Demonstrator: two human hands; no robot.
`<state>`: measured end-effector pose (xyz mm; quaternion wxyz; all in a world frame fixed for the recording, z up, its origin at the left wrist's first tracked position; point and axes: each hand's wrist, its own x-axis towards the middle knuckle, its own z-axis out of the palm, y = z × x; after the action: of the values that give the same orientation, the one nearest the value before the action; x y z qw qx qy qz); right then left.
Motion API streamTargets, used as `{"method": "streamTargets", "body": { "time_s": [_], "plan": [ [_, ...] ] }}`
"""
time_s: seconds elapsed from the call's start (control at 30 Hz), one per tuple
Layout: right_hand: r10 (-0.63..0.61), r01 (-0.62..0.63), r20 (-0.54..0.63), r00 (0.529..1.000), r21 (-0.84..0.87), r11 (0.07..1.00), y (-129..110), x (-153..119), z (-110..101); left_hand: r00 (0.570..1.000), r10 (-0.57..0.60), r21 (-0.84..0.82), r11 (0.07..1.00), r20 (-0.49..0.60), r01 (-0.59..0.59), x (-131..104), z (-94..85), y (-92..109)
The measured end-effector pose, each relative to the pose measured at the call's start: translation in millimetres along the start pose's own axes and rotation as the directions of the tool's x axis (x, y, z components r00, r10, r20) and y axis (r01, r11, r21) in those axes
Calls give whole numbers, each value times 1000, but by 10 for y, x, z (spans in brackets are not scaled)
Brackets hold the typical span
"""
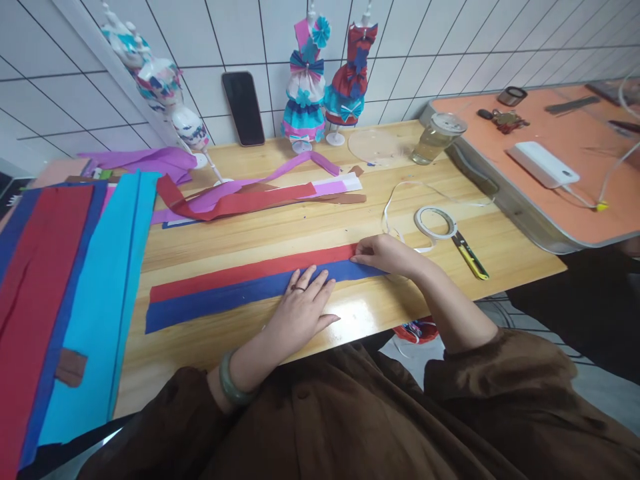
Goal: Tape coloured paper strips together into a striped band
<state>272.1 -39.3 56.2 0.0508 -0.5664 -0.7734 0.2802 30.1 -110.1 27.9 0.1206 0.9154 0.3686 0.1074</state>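
Note:
A red crepe paper strip (240,271) lies along the upper side of a blue crepe paper strip (210,301), both stretched lengthwise across the wooden table. My left hand (303,307) rests flat on the blue strip, fingers spread, pressing it near its middle. At the strips' right end, my right hand (383,255) has its fingertips pinched together on the red strip where it meets the blue one. The hand covers part of that end. Right of it lie a roll of white double-sided tape (421,224) and a yellow-black utility knife (473,255).
Large crepe paper sheets, including a turquoise one (107,267), cover the left side. Loose coloured strips (260,200) lie farther back. Decorated dress figures (304,93), a phone (243,109) and a lidded cup (435,141) stand near the wall. An orange-topped table (600,193) adjoins at right.

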Motion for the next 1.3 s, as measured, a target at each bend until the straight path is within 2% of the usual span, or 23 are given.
{"method": "streamTargets", "body": {
  "time_s": [0.2, 0.33, 0.47, 0.57, 0.63, 0.7, 0.8, 0.97, 1.07, 1.13, 1.2, 1.3],
  "plan": [
    [-30, 34, -98, 995, 37, 999, 43, -141, -100, 999, -43, -23, 999, -10, 43, 173, -29, 78],
    [-40, 33, -153, 987, -50, 998, 2, -301, -129, 999, 37, -52, 998, -3, -37, 373, 56, 145],
    [-20, 14, -171, 985, -34, 999, -85, -463, -47, 997, 74, -70, 995, -2, -74, 496, 145, 189],
    [-17, 13, -198, 980, -22, 1000, -139, -547, 53, 995, 94, -98, 990, -43, -98, 530, 156, 199],
    [-10, 1, -226, 974, -37, 999, -171, -578, 120, 993, 75, -157, 984, -89, -89, 555, 139, 189],
    [21, -30, -266, 964, -30, 999, -209, -593, 185, 988, 5, -247, 968, -155, -44, 599, 114, 166],
    [57, -34, -333, 941, 75, 997, -290, -594, 285, 973, -103, -390, 921, -205, 15, 699, 85, 114],
    [64, 90, -374, 925, 380, 921, -374, -580, 398, 991, -56, -517, 856, -120, -14, 827, 97, 31],
    [143, 109, -429, 892, 511, 853, -284, -566, 391, 988, -86, -567, 823, -126, 0, 835, 136, -9],
    [215, 46, -487, 847, 469, 882, -180, -550, 374, 985, -106, -608, 794, -137, 1, 826, 159, -30],
    [218, -36, -536, 816, 330, 943, -86, -529, 367, 982, -117, -647, 762, -150, -8, 814, 164, -47],
    [131, -61, -520, 844, 150, 987, -3, -506, 382, 983, -103, -699, 715, -154, -34, 801, 136, -70]
  ]
}}
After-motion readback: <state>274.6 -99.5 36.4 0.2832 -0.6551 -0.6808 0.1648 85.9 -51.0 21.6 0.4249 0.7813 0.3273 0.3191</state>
